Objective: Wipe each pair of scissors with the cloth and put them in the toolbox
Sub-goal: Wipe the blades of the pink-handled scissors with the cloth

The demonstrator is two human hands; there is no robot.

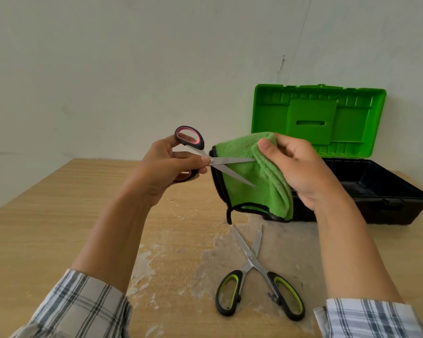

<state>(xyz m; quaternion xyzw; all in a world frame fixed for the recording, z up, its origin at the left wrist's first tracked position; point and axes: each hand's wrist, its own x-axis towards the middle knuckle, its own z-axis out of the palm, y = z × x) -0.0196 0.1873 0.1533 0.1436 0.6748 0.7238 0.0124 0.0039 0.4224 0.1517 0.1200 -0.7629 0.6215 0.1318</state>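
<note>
My left hand grips scissors with black and pink handles, held up in the air with the blades spread and pointing right. My right hand pinches a green cloth with a black hem, and the upper blade's tip runs into the cloth at my fingers. The cloth hangs down behind the blades. A second pair of scissors with black and lime handles lies open on the table below the cloth. The toolbox stands at the right, black base open, green lid upright.
The wooden table has worn, whitish patches in its middle, under the lying scissors. A plain pale wall rises just behind the table and the toolbox lid. My checked sleeves fill the two lower corners.
</note>
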